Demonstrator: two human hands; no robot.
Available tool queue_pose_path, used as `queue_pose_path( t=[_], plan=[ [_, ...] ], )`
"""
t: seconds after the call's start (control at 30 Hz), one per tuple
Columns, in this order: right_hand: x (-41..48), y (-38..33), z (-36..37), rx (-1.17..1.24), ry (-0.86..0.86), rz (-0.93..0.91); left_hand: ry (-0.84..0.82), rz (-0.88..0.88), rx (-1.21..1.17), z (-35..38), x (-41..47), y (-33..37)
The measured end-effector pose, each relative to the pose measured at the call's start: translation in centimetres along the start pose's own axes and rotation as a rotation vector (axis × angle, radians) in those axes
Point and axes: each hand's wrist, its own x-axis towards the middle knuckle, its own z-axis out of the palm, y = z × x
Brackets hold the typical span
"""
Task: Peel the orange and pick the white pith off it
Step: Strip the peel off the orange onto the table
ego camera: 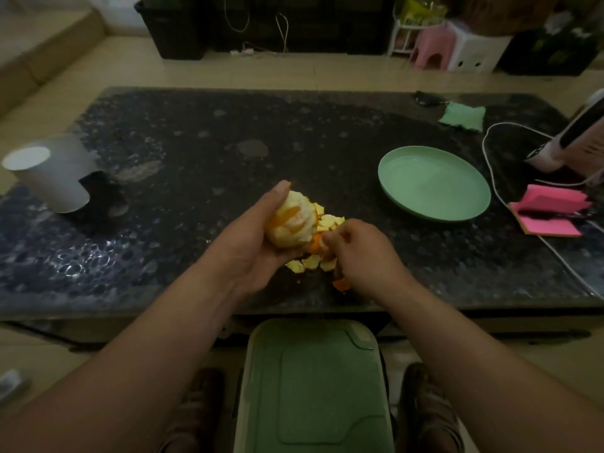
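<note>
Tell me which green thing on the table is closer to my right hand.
The round green plate, just beyond your right hand; the small green cloth lies much farther back.

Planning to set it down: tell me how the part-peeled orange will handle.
Round, the orange would likely roll on the flat table. Stripped mostly to pith with flesh showing, it is probably soft and bruises if squeezed. The left hand cups it while the right hand pinches peel, so it seems light.
</note>
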Motion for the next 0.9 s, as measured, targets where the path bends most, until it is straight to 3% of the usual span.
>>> queue_pose_path(
  t=[0.07,0.17,0.27,0.33,0.53,0.63,0.77,0.9],
  plan=[
    [0.0,0.3,-0.1,0.017,0.032,-0.001,0.058,-0.049,-0.031,-0.1,0.0,-0.1],
    [-0.2,-0.2,-1.0,0.049,0.083,-0.151,0.069,-0.1,-0.073,0.1,-0.1,0.1],
    [-1.0,-1.0,-1.5,0.27,-0.058,-0.225,0.035,-0.154,-0.032,0.2,-0.2,0.1],
    [-1.2,-0.9,-1.2,0.297,-0.117,-0.243,0.004,-0.184,0.032,-0.1,-0.4,0.2],
    [-0.7,-1.1,-2.3,0.413,-0.025,-0.228,-0.092,-0.118,0.156,-0.2,-0.9,0.8],
    [-0.5,-1.1,-1.7,0.444,-0.037,-0.133,-0.024,-0.131,0.14,0.1,-0.5,0.3],
    [-0.1,-0.9,-0.6,0.703,-0.215,0.237,0.136,-0.177,0.078,-0.2,0.6,-0.8],
    [-0.1,-0.9,0.2,0.801,-0.311,0.233,0.164,-0.18,0.056,-0.8,1.2,-1.1]
  ],
)
